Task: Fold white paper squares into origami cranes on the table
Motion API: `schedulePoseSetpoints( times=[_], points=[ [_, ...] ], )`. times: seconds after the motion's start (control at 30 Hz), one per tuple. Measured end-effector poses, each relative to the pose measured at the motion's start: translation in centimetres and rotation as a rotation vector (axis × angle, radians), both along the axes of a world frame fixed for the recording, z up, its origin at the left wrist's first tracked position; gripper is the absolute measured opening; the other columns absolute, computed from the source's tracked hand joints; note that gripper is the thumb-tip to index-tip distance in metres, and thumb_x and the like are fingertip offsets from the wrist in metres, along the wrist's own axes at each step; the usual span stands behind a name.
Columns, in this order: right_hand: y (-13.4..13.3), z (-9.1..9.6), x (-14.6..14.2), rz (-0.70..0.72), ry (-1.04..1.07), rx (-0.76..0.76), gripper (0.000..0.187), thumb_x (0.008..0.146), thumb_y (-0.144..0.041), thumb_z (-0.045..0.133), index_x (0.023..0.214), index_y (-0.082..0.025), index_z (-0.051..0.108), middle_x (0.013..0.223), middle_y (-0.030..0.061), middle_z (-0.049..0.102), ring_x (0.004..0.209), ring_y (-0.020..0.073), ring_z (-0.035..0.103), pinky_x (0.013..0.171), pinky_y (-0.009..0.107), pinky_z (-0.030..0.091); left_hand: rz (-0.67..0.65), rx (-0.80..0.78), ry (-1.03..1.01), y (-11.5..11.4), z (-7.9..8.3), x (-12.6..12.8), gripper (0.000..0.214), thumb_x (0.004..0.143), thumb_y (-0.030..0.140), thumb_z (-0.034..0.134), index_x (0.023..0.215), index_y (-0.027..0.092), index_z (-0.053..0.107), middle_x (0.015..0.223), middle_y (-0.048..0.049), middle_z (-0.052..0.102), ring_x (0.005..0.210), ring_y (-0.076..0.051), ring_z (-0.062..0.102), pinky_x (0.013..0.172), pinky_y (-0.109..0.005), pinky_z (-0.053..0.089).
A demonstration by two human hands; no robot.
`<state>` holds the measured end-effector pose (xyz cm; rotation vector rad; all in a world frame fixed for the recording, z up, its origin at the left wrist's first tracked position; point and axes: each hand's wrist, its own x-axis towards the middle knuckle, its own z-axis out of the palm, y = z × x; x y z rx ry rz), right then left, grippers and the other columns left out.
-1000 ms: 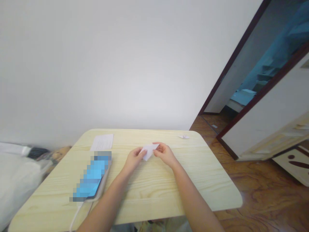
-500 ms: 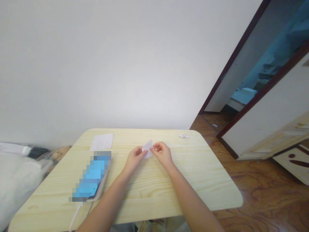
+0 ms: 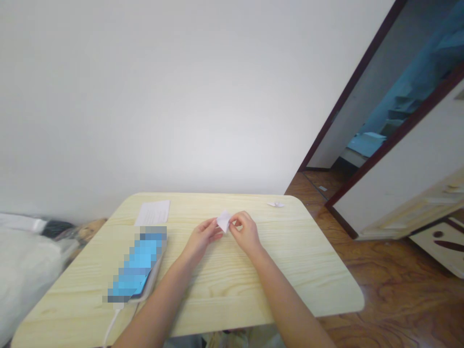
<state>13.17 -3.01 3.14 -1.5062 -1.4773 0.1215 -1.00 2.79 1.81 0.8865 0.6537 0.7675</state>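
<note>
A small folded piece of white paper (image 3: 224, 221) is held just above the table, its shape a pointed diamond. My right hand (image 3: 245, 234) pinches its right edge between thumb and fingertips. At its left side is my left hand (image 3: 202, 238), fingers loosely spread; its fingertips are at the paper's edge, and whether they touch it is hard to tell. Farther off at the back right of the table lies a small folded white paper piece (image 3: 276, 204).
On the pale wooden table (image 3: 308, 270), a printed white sheet (image 3: 154, 212) lies at the back left. Nearer stands a blurred-out phone (image 3: 139, 266) on a white base, with a white cable (image 3: 111, 326). A white wall (image 3: 217, 96) rises behind; white bedding (image 3: 29, 275) is at left.
My left hand has loosened from its pinch, its fingers spreading. The paper has turned and shifted slightly right, still pinched by my right hand.
</note>
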Motion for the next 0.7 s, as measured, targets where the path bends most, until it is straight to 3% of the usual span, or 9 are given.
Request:
schedulePoseSetpoints(
  times=[0.3,0.47,0.7],
  points=[
    [-0.3,0.6,-0.6,0.024,-0.067,-0.005,0.014,0.071,-0.014,0.054,0.083,-0.020,0.058,0.078,0.0018,0.054,0.072,0.0140,0.052,0.062,0.024,0.043,0.017,-0.025,-0.041,-0.1,-0.5,0.2,0.031,0.062,0.029,0.071,0.090,0.015,0.064,0.091,-0.0066,0.067,0.077,-0.015,0.061,0.069,-0.025,0.048],
    [-0.3,0.4,-0.7,0.030,-0.064,0.035,0.014,0.070,-0.014,0.056,0.082,-0.020,0.061,0.087,0.0038,0.052,0.085,0.0157,0.052,0.076,0.027,0.044,0.042,-0.047,-0.088,0.1,-0.3,0.3,0.029,0.064,0.026,0.070,0.091,0.015,0.064,0.092,-0.0061,0.066,0.079,-0.013,0.060,0.070,-0.024,0.047],
    [-0.1,-0.1,-1.6,0.090,-0.050,-0.026,0.023,0.071,-0.028,0.061,0.093,-0.021,0.059,0.090,0.0051,0.051,0.080,0.0161,0.052,0.066,0.026,0.047,0.045,-0.076,-0.188,0.1,-0.4,0.5,0.026,0.066,0.024,0.069,0.090,0.015,0.064,0.085,-0.0044,0.068,0.070,-0.010,0.061,0.065,-0.019,0.047]
  ],
)
